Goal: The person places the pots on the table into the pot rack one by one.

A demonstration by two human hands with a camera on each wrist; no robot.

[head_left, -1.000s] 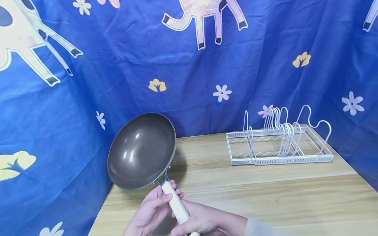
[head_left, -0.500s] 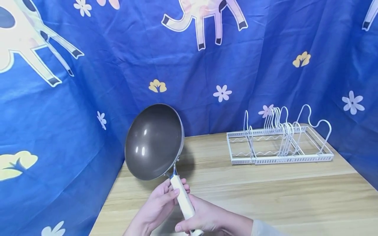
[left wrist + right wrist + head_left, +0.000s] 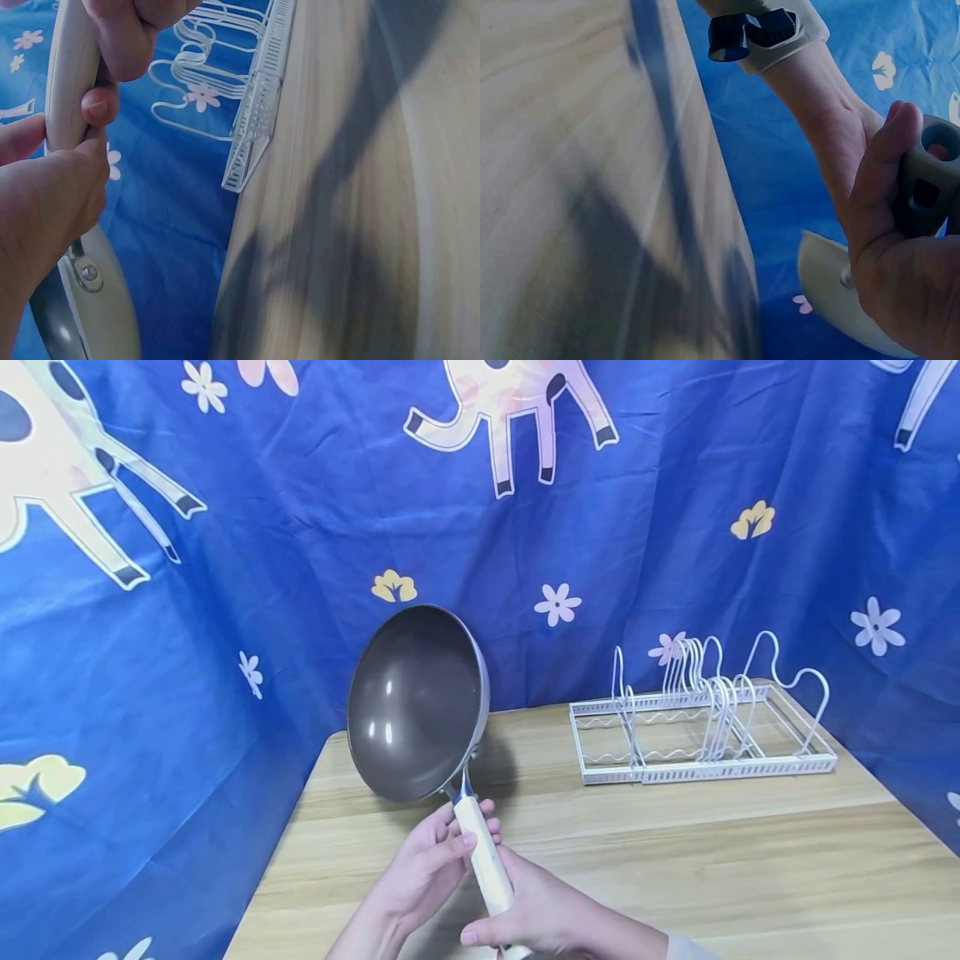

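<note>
A wok-shaped frying pan [image 3: 416, 706] with a dark inside and a white handle [image 3: 486, 860] is held tilted over the left part of the table, its inside facing me. My left hand [image 3: 429, 867] grips the handle close to the pan, thumb on top and fingertips showing on the far side. Lower down, my right hand [image 3: 542, 902] holds the handle's end, thumb across it. The left wrist view shows the pan's pale outside [image 3: 105, 292] and a rivet. In the right wrist view, the handle's end [image 3: 922, 176] with its hanging hole sticks out of the right hand [image 3: 904, 285].
A white wire pot rack [image 3: 697, 770] with upright dividers stands at the back right of the wooden table [image 3: 675, 860]. Blue patterned cloth [image 3: 315, 527] hangs behind and at both sides. The pan's shadow falls on the tabletop beside it.
Both hands have carried the pan rightward and somewhat up from the left side, tipping it more upright. Their grips on the handle stay the same. The head view has shifted slightly.
</note>
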